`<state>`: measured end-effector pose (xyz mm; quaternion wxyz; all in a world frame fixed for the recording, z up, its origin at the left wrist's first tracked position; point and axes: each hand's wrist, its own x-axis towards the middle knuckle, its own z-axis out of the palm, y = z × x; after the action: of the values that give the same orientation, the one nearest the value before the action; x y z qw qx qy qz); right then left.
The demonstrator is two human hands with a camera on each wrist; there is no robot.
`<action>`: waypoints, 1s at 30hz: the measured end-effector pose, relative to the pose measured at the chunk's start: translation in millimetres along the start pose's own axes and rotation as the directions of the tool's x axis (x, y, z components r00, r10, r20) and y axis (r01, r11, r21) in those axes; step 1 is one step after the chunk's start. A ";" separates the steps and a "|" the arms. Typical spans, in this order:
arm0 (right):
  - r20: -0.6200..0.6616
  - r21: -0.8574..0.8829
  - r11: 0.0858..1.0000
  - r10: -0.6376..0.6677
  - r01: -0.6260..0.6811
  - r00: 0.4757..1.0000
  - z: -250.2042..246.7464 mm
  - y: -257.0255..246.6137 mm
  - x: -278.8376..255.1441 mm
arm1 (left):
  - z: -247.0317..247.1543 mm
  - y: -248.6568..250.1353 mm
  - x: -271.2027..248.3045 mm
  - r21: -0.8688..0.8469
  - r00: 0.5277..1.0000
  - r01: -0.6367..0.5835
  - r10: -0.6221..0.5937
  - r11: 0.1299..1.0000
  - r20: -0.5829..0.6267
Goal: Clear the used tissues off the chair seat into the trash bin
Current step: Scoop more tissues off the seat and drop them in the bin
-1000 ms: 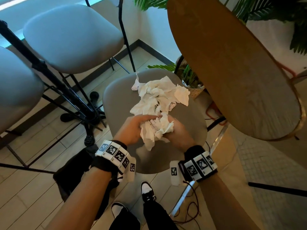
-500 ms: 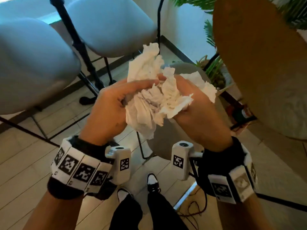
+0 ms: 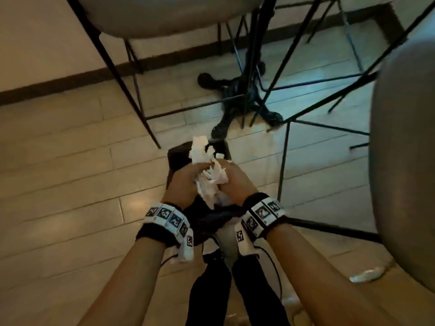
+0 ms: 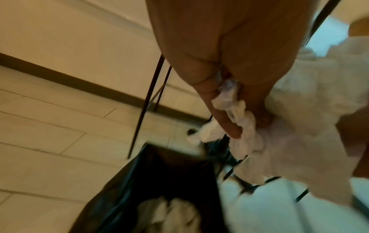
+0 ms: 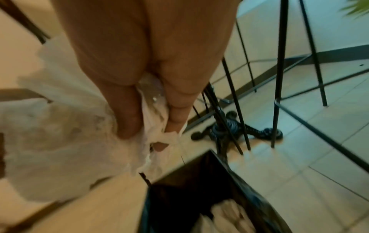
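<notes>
Since 0.5 s ago the tissue wad (image 3: 208, 177) has gone from chest height by the chair seat down to right over the trash bin (image 3: 175, 156), and the view has swung from the seat to the floor. The wad sits directly above the bin's dark mouth, w/ 1 loose tail sticking up past the bin's far rim and another hanging toward its near side.

Both hands clamp it from opposite sides: left hand (image 3: 182, 182) on the wad's left, right hand (image 3: 235, 182) on its right, fingers curled into the paper. Prob held 2-handed because the bundle is loose and bulky, so squeezing from both sides keeps scraps from dropping outside the bin. In the left wrist view, fingers (image 4: 225, 119) pinch folds of tissue w/ the bin's black liner (image 4: 123, 186) below. More crumpled tissue (image 5: 225, 212) already lies inside the bin.

Beyond the bin's far rim stand thin black chair legs (image 3: 284, 158) and an ornate black table base (image 3: 244, 100) on pale floor tiles. A grey seat (image 3: 404, 161) is well to the bin's right; whether any tissue remains on it can't be told.

Next step, likely: let go over the opening.
</notes>
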<state>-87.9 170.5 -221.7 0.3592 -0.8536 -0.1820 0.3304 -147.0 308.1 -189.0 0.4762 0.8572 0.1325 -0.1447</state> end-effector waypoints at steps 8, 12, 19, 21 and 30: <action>0.321 -0.256 0.963 0.172 -0.089 0.931 166.9 149.9 158.7 | 82.7 -232.2 107.3 0.230 0.935 0.210 -0.264 0.950 0.239; 0.345 -0.310 0.934 0.287 -0.180 0.894 233.9 225.0 190.5 | 138.1 -327.5 125.9 0.428 0.879 0.267 -0.400 0.863 0.259; 0.501 -0.111 0.951 0.305 -0.289 0.810 257.8 195.5 109.1 | 136.5 -337.6 25.7 0.369 0.844 0.313 -0.435 0.875 0.314; 0.563 0.055 0.958 0.202 -0.280 0.802 225.2 140.5 63.9 | 111.4 -306.4 -13.2 0.377 0.846 0.343 -0.458 0.860 0.274; -0.076 0.412 0.909 0.106 -0.066 0.991 -150.2 14.4 -106.1 | 41.6 41.1 97.4 0.448 0.888 -0.430 0.277 0.784 0.368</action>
<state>-58.4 28.5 -107.7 0.5228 -0.7819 -0.0537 0.3351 -47.2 260.3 -214.4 0.2606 0.9327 -0.1452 -0.2028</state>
